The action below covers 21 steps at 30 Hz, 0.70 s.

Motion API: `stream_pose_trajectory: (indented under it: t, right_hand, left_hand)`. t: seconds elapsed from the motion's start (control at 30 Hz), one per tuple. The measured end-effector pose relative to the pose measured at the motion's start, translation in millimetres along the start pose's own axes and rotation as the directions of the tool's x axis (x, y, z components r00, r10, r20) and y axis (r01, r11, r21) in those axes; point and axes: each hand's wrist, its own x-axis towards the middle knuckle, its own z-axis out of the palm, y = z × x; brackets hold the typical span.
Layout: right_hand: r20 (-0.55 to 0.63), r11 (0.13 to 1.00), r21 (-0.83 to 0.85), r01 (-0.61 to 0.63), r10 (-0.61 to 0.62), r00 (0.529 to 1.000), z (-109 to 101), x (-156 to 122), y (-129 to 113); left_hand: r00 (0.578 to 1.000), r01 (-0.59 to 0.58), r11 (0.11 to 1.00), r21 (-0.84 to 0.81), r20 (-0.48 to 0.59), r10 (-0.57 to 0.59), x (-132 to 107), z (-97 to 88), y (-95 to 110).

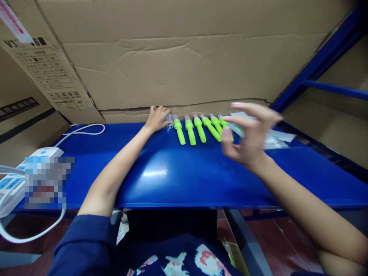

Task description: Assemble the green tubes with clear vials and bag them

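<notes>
My left hand is at the back of the blue table, its fingers curled against a small clear jar-like piece. Just right of it lies a row of several lime-green stick-shaped things with clear tips pointing at the cardboard. My right hand is raised over the right end of that row, smeared by motion. Its thumb and fingers are apart, with nothing plainly visible between them. Behind this hand lie clear plastic bags, and it partly hides the rightmost green sticks.
A large cardboard sheet stands along the back of the blue table. At the left are a white power strip and a looped white cable. A blue metal frame rises on the right.
</notes>
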Motion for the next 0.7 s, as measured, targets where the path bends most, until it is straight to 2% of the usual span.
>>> stream_pose_trajectory:
  t: [0.07, 0.13, 0.23, 0.3, 0.53, 0.6, 0.7]
  right_hand:
    - [-0.022, 0.996, -0.046, 0.082, -0.083, 0.996, 18.8, 17.2, 2.5]
    - [0.031, 0.992, -0.081, 0.100, -0.098, 0.995, 43.8, 38.4, 12.8]
    - [0.148, 0.991, -0.134, 0.006, 0.014, 0.989, 78.4, 64.8, 32.5]
    - [0.206, 0.982, -0.182, -0.046, 0.084, 0.975, 93.0, 74.5, 40.7]
    - [0.384, 0.969, -0.160, -0.188, 0.237, 0.893, 109.6, 78.7, 45.1]
    - [0.402, 0.972, -0.146, -0.184, 0.228, 0.887, 112.8, 75.6, 47.3]
    - [0.366, 0.981, -0.116, -0.156, 0.188, 0.911, 116.2, 68.4, 49.7]
  left_hand:
    - [0.999, 0.021, 1.000, -0.014, -0.044, -0.021, -6.9, -6.5, 0.2]
    - [0.997, 0.030, 0.999, -0.017, -0.073, -0.031, -15.4, -12.3, -0.4]
    - [0.995, 0.034, 0.999, -0.022, -0.093, -0.036, -29.2, -17.9, -2.3]
    - [0.992, 0.060, 0.997, -0.052, -0.105, -0.065, -38.4, -19.2, -2.6]
    - [0.977, 0.076, 0.949, -0.305, -0.165, -0.131, -63.2, -12.4, 12.4]
    - [0.958, 0.112, 0.895, -0.431, -0.194, -0.213, -68.3, -8.7, 18.4]
    - [0.920, 0.166, 0.762, -0.626, -0.179, -0.348, -75.0, -1.6, 23.4]
